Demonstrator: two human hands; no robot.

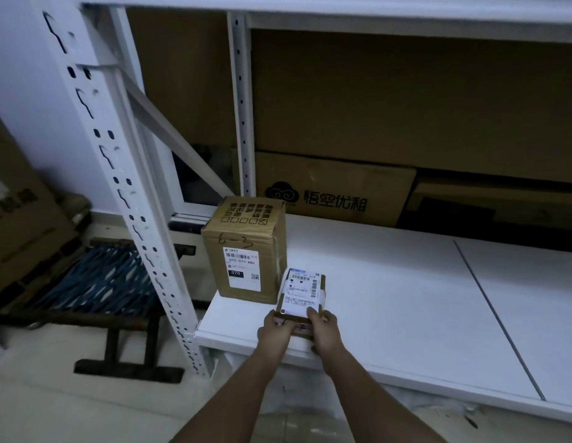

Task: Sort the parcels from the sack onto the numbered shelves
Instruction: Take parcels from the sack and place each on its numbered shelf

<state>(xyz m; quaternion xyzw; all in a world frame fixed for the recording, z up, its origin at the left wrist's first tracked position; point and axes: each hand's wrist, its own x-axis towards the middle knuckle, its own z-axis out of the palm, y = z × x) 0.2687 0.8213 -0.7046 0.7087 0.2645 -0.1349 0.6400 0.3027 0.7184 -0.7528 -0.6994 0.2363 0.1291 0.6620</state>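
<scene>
A small flat cardboard parcel [302, 292] with a white shipping label lies on the white lower shelf [390, 298], near its front left corner. My left hand [275, 329] grips the parcel's near left corner and my right hand [323, 327] grips its near right corner, thumb on the label. Just behind and to the left stands a taller brown box [246, 251] marked "6-3" with a white barcode label; the small parcel lies right beside it.
The perforated white upright [118, 174] of the rack stands at the left. Large brown cartons [336, 187] fill the back of the shelf. A folding stool with a blue woven seat [96, 282] sits on the floor to the left. The shelf's right half is bare.
</scene>
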